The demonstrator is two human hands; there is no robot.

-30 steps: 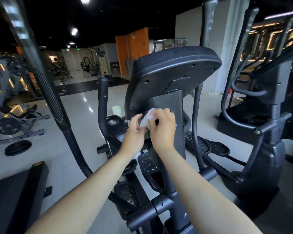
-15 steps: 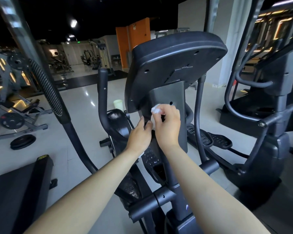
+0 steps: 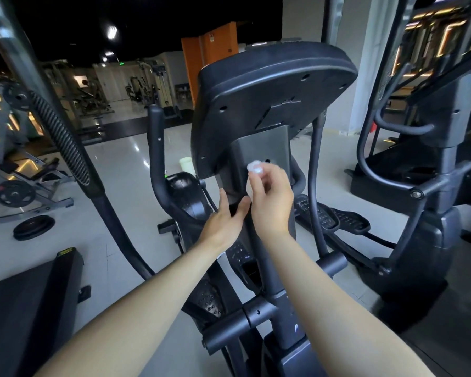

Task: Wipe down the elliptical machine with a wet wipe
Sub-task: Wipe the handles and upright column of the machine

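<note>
- Glossy grey gym floor (image 3: 125,170) all round us, dark ceiling overhead. What do we have closest?
- Our two bare forearms, reaching out over the black crossbar (image 3: 242,321) of the elliptical machine (image 3: 280,317). A black padded deck (image 3: 25,308) of some other equipment sits low at our left.
- And our hands?
- Our left hand (image 3: 223,219) is loose, fingers and thumb spread and grasping nothing, right in front of the machine's upright post (image 3: 261,148). We cannot tell whether the fingertips touch it. Our right hand (image 3: 272,202) is just beside it and a little higher, pinching the wet wipe (image 3: 255,167) between thumb and fingertips.
- So where is the wipe?
- Balled up small and white, raised in front of the grey post, just under the back of the big black console (image 3: 278,77). Whether it touches the post we cannot say; that hand is blurred.
- What lies beyond?
- Studded pedals (image 3: 210,297) low down past our wrists, and a ribbed handlebar (image 3: 57,137) sweeping up at our left. A pale cup (image 3: 186,164) stands on the floor behind the machine, and a weight plate (image 3: 34,227) lies flat on the floor further left. A second elliptical (image 3: 433,186) stands to our right. Far back we see an orange wall (image 3: 210,58) and more gym equipment, too small to make out.
</note>
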